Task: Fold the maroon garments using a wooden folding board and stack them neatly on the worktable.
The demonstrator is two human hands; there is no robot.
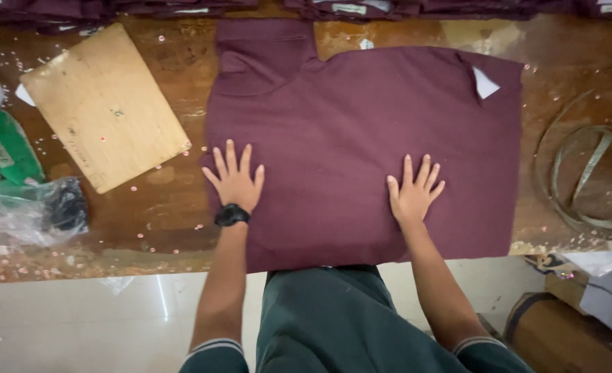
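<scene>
A maroon shirt [361, 131] lies folded and flat on a worn wooden table [168, 207], with a sleeve sticking out at its top left and a white tag at its top right corner. My left hand [235, 178] rests flat on the shirt's left part, fingers spread, with a black watch on the wrist. My right hand [414, 190] presses flat on the shirt's lower middle, fingers apart. Neither hand holds anything.
A light wooden board [102, 103] lies left of the shirt. Crumpled clear plastic [23, 214] and a green object [2, 148] sit at the far left. Stacked maroon garments [389, 8] line the far edge. Coiled strapping [589, 173] lies at right.
</scene>
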